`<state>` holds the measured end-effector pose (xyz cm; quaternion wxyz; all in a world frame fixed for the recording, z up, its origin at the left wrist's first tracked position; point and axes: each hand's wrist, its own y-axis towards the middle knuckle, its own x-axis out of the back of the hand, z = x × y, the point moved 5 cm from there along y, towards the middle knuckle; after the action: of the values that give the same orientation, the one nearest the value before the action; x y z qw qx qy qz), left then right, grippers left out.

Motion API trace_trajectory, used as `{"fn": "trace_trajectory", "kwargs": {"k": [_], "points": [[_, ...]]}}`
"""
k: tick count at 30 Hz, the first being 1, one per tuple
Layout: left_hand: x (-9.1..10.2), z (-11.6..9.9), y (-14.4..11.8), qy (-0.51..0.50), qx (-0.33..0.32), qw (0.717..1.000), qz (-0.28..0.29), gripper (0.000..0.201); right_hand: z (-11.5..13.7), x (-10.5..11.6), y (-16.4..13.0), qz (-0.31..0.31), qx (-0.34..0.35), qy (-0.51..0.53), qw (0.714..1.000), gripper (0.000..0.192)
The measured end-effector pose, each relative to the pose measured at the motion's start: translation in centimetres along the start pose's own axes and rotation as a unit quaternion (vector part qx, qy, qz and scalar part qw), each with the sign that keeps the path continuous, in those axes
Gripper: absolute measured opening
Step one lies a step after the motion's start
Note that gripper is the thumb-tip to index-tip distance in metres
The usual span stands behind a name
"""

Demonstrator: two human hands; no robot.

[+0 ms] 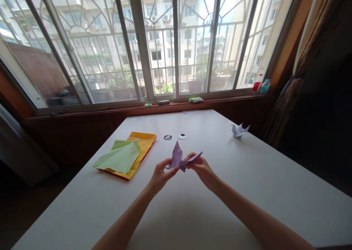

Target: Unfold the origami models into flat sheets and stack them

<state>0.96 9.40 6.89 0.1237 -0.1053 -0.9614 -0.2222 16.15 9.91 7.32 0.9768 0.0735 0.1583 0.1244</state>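
Holding a half-folded lilac paper figure [180, 159] just above the middle of the white table [247, 191], I pinch it from both sides: my left hand [161, 175] closes thumb and fingers on its lower left part, and my right hand [200, 167] grips the flap that points out to the right. One pointed flap stands upright between my hands, the other lies nearly level over my right fingers. I judge the main risk to be a tear or a crooked crease, since the paper is thin and both pinches sit close to the central folds; pulling the hands apart unevenly could split the body where the layers meet. A loose grip on the left could also let the figure twist, so that the next crease lands off line. The figure sits between my fingertips, clear of the surface, nearer the window edge than my own edge. Toward the left edge lies a pale green sheet of paper [121, 156] on top of a stack of orange and red sheets [144, 142]. Two small round discs [175, 136] rest just beyond my hands, and a finished white paper crane [239, 130] stands near the far right corner, well apart from my hands.
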Motion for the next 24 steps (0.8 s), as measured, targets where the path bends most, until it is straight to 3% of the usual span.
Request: {"fn": "trace_trajectory", "kwargs": {"k": [5, 8, 12, 15, 17, 20, 24], "points": [[0.1, -0.3, 0.1, 0.008, -0.008, 1.0, -0.003, 0.028, 0.1, 0.1, 0.0, 0.003, 0.001, -0.013, 1.0, 0.015], [0.5, -0.7, 0.1, 0.027, -0.037, 0.998, -0.035, 0.027, 0.1, 0.2, 0.1, -0.007, 0.019, -0.023, 1.0, 0.014], [1.3, -1.0, 0.0, 0.079, -0.09, 0.988, -0.101, 0.031, 0.3, 0.6, 0.3, -0.03, 0.077, -0.047, 0.995, 0.016], [1.2, -0.7, 0.0, 0.057, -0.093, 0.99, -0.089, 0.032, 0.7, 0.7, -0.1, -0.04, 0.13, -0.089, 0.987, 0.015], [1.2, -0.4, 0.1, 0.01, -0.078, 0.994, -0.082, 0.028, 1.4, 0.4, -0.7, -0.041, 0.187, -0.17, 0.967, 0.009], [1.2, -0.1, 0.1, -0.036, -0.064, 0.994, -0.078, 0.016, 2.3, -0.6, -1.7, -0.018, 0.28, -0.303, 0.911, 0.008], [1.4, -0.1, 0.2, -0.037, -0.07, 0.993, -0.084, 0.009, 2.4, -1.4, -2.1, 0.019, 0.331, -0.357, 0.873, 0.016]]}}
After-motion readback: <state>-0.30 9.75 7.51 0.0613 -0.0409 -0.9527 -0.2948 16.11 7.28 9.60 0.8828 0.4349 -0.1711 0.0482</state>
